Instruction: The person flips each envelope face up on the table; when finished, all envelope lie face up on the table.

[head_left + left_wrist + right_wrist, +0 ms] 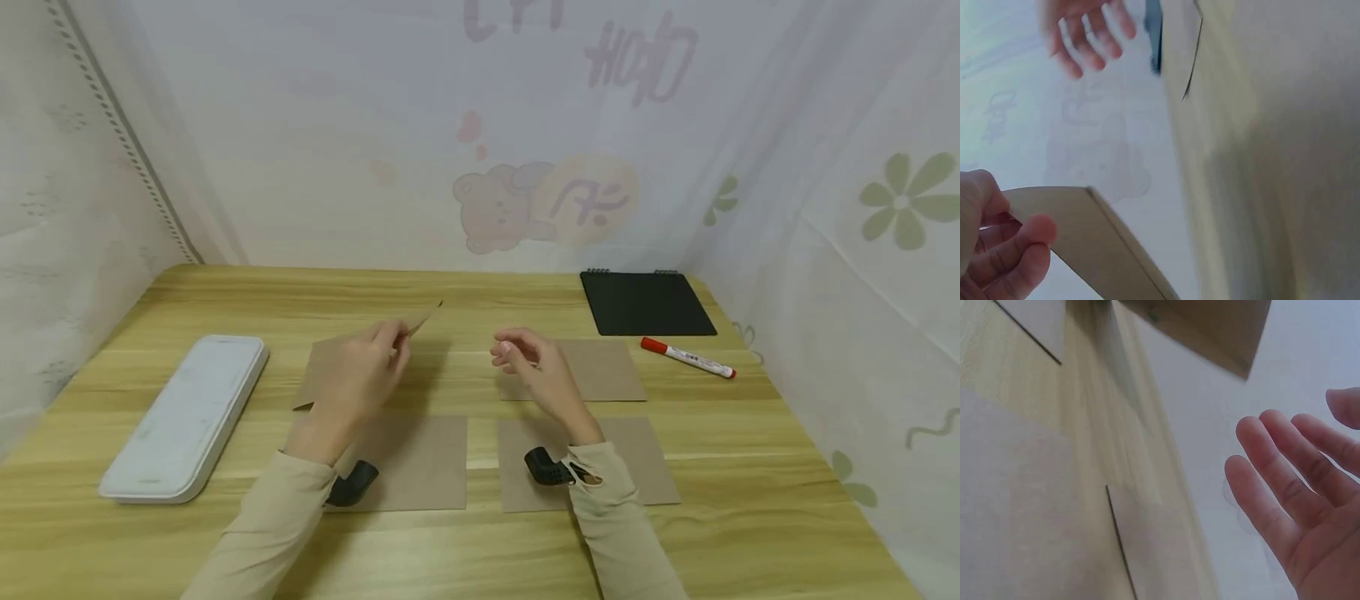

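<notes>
My left hand (356, 375) pinches a thin brown card (1066, 225) between thumb and fingers, tilted up off the table. A pointed corner of it rises beyond the fingers in the head view; the hand hides much of the rest. More brown card (322, 367) shows left of that hand. My right hand (536, 367) holds nothing, its fingers loosely bent in the air over the upper right brown card (607, 371). In the right wrist view its palm and spread fingers (1294, 487) are apart from the raised card. Below lie a lower left card (423, 462) and a lower right card (626, 458).
A long white case (187, 417) lies at the left of the wooden table (480, 550). At the back right is a black spiral-bound pad (648, 304), with a red-capped marker (688, 357) in front of it. Printed white curtains (337, 125) enclose the back and sides.
</notes>
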The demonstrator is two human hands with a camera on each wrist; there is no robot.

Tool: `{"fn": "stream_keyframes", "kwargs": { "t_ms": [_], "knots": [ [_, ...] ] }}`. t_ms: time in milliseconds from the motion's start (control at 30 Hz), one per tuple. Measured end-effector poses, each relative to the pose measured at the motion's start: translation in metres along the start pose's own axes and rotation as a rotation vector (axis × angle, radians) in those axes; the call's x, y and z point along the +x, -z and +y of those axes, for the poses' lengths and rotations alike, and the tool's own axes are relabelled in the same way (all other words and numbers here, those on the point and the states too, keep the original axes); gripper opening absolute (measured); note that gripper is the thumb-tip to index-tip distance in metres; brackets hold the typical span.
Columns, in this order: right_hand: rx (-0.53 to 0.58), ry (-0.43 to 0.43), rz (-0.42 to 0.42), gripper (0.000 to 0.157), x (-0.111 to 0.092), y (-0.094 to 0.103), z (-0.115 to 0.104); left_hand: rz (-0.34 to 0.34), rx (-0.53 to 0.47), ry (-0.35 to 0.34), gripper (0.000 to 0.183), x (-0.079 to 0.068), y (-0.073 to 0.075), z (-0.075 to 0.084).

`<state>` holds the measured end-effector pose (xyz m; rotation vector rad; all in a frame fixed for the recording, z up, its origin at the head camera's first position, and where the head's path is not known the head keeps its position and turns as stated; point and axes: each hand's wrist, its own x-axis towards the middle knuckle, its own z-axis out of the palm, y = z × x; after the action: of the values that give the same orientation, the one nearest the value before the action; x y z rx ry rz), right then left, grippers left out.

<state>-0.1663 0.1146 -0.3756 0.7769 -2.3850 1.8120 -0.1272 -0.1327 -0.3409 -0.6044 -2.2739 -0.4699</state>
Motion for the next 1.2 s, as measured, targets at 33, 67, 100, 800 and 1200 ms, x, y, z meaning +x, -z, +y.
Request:
{"fn": "stream_keyframes", "kwargs": {
  "t_ms": [33,67,100,800,1200],
  "knots": [
    [-0.009,0.005,0.002,0.026,0.0,0.0,0.001,0.025,0.013,-0.001,0.006,0.0,0.004,-0.001],
    [-0.015,0.008,0.002,0.025,-0.001,-0.001,0.001,0.05,0.023,-0.009,0.007,0.0,0.007,-0.003],
    [-0.02,0.008,0.003,0.025,-0.001,-0.001,0.0,0.071,0.032,-0.015,0.009,0.0,0.01,-0.003],
    [-0.243,-0.063,-0.095,0.059,0.0,-0.023,-0.009,0.601,-0.262,0.382,0.006,0.001,0.042,-0.027],
    [-0.204,-0.203,-0.218,0.086,-0.003,-0.045,-0.007,0.596,-0.561,0.61,0.009,0.003,0.037,-0.019]
  ]
}}
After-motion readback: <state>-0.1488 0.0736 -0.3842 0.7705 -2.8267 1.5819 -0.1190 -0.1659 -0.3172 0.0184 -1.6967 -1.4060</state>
